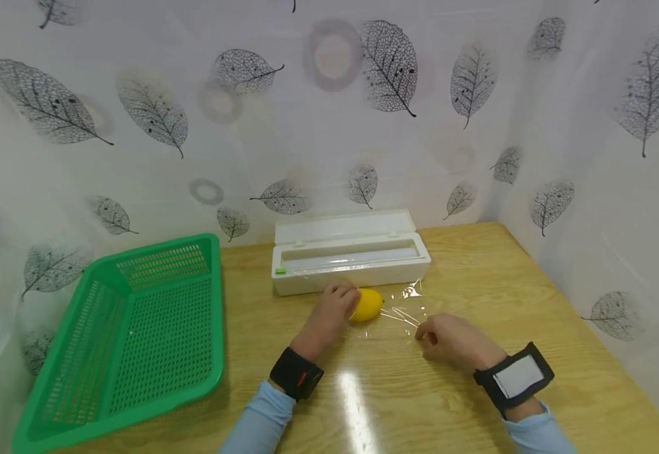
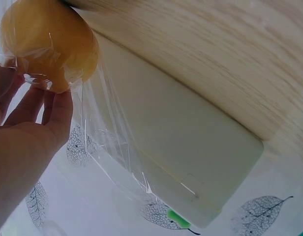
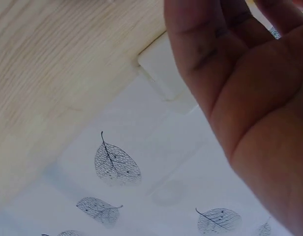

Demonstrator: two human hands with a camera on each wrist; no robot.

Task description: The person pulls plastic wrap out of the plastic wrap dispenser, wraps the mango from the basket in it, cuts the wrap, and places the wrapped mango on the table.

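Note:
A smooth yellow mango (image 1: 367, 305) lies on the table, with clear plastic wrap (image 1: 403, 315) around it and stretched out to its right. My left hand (image 1: 332, 313) holds the mango from its left side; in the left wrist view its fingertips press film against the mango's skin (image 2: 50, 42). To the right, my right hand (image 1: 454, 339) pinches the gathered edge of the plastic wrap between thumb and fingers. In the right wrist view the palm (image 3: 259, 93) shows, but the fingertips are out of frame. Behind the mango stands the white plastic-wrap dispenser (image 1: 352, 275), its lid raised and a roll inside.
A green plastic basket (image 1: 215, 328) stands on the left of the wooden table (image 1: 533, 353). The dispenser has a small green slider (image 1: 280, 270) at its left end. A leaf-patterned white curtain (image 1: 306, 139) hangs behind the table and along the right side.

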